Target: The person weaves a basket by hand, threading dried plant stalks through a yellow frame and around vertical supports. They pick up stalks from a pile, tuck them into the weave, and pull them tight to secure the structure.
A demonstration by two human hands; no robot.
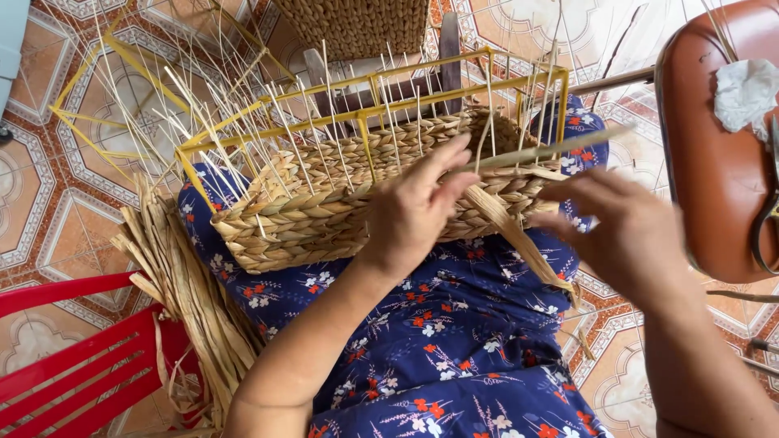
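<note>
A half-woven basket (324, 203) of braided straw sits on my lap inside a yellow wire frame (381, 109), with several thin upright canes sticking out of it. My left hand (418, 203) rests on the basket's near wall, fingers spread and pressing the weave. My right hand (621, 231) hovers just right of the basket, fingers curled around a flat straw strand (519, 235) that runs from the weave down over my lap. A second strand (544, 150) stretches across the basket's top right.
A bundle of dried straw strips (191, 292) lies at my left thigh, beside a red plastic chair (73, 357). A brown chair seat (714, 154) with a crumpled white cloth (745, 93) stands at right. Another woven basket (357, 24) sits beyond on the patterned tile floor (49, 186).
</note>
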